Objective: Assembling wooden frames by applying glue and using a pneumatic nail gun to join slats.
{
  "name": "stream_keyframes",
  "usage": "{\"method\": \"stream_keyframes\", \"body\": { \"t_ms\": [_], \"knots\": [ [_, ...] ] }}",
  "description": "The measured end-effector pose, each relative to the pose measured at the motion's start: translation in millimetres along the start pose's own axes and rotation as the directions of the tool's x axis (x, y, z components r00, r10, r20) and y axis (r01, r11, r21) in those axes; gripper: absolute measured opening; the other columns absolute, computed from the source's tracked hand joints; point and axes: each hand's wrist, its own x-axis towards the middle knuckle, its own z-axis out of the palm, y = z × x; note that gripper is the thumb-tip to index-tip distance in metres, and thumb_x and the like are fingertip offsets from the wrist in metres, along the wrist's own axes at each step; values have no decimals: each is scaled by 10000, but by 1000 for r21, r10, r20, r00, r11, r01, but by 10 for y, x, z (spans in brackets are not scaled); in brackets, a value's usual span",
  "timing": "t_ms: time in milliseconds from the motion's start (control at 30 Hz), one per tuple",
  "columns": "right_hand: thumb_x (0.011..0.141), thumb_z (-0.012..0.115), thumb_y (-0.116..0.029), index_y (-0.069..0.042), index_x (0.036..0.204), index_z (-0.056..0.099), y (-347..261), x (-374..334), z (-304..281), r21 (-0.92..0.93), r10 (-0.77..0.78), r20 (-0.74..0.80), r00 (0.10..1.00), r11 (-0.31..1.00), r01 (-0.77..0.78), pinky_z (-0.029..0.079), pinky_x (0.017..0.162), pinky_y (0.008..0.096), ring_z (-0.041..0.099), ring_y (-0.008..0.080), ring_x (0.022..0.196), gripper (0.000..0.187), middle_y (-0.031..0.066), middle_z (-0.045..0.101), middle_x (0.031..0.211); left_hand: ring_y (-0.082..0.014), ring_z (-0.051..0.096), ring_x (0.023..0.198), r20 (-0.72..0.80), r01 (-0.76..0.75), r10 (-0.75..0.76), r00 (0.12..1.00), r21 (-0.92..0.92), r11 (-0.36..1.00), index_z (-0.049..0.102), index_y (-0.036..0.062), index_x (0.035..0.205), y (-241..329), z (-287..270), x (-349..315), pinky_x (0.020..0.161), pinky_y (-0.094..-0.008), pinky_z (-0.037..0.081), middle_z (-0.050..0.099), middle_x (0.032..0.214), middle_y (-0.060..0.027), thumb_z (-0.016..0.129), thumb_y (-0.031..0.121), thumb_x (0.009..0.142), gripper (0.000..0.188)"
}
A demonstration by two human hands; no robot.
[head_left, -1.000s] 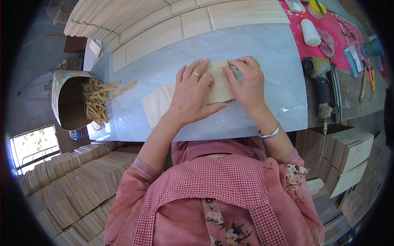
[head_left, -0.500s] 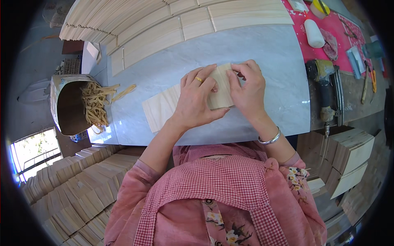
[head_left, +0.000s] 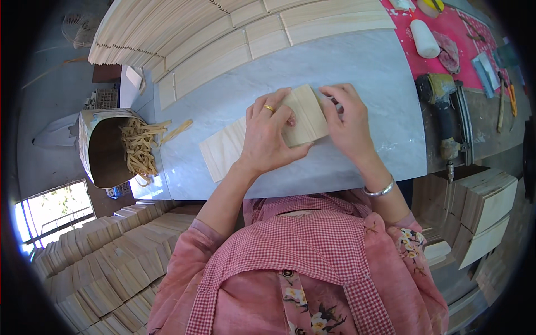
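A pale wooden board [head_left: 222, 154] lies slantwise on the grey marbled tabletop. At its right end is a grooved block or stack of thin wood [head_left: 307, 114]; how many pieces it has I cannot tell. My left hand [head_left: 268, 131], with a gold ring, spans the wood, thumb along the near edge and fingers over the far edge, holding it. My right hand [head_left: 350, 120], with a silver bangle at the wrist, is beside the right end, fingers bent and thumb apart from them. No held thing shows between them.
Stacked boards [head_left: 184, 28] line the table's far side. Left stands a carton [head_left: 92, 142] with wood strips [head_left: 139, 145] spilling out. To the right lie a nail gun [head_left: 441, 111], a white bottle [head_left: 424, 39] and tools on a pink sheet [head_left: 402, 25]. Wood stacks [head_left: 111, 245] stand below left.
My right hand has drawn off the block's right end, and a gap shows between them. My left hand stays on the wood. The whole view has shifted slightly.
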Motion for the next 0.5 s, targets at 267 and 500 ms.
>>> {"method": "stream_keyframes", "body": {
  "t_ms": [267, 500],
  "knots": [
    [825, 710, -36, -45, 967, 709, -25, -253, -93, -264, -250, -1, 968, 934, 241, 477, 725, 330, 573, 222, 769, 143, 55, 620, 914, -357, 486, 1212, -52, 108, -108, 993, -12, 994, 510, 94, 829, -142, -66, 82, 1042, -464, 349, 539, 1413, -190, 891, 244, 555, 492],
    [821, 709, -35, -60, 881, 687, 36, -197, -82, -359, -362, 38, 931, 865, 351, 463, 700, 325, 556, 217, 729, 70, 42, 605, 821, -357, 479, 1211, -40, 105, -106, 994, -21, 994, 503, 96, 824, -169, -55, 85, 1043, -468, 339, 537, 1418, -193, 893, 247, 560, 495]
  ]
}}
